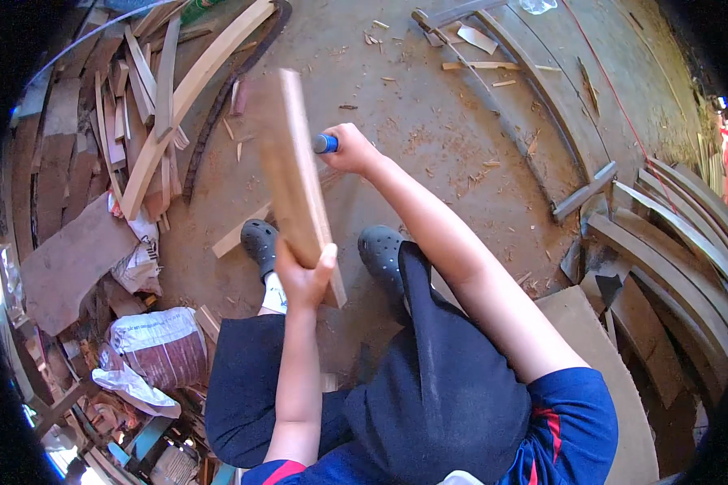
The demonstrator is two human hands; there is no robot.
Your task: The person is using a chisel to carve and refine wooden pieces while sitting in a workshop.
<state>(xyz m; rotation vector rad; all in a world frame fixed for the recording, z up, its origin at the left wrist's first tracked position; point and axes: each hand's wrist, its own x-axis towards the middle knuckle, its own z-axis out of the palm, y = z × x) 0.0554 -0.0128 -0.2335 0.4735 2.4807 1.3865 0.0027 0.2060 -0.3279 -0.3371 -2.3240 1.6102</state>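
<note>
My left hand [303, 279] is closed round the lower part of a pale wooden board [287, 178]. The board stands tilted on end between my knees and reaches up and away, its far end smeared by motion. To the right of it, my right hand [350, 150] is wrapped round a blue-ended handle [326, 144]. The rest of that tool is hidden or blurred, so I cannot tell its kind. Behind the board a light wooden strip [233, 241] lies on the floor by my left clog [259, 245]; my right clog [380, 252] is to the right of the board.
Wood offcuts [141, 89] and a long curved piece [188, 97] pile up on the left, above a white-and-brown sack [158, 343]. A wooden frame [534, 77] lies at the far right. Curved boards [671, 275] are stacked nearer. Chips litter the floor [453, 153].
</note>
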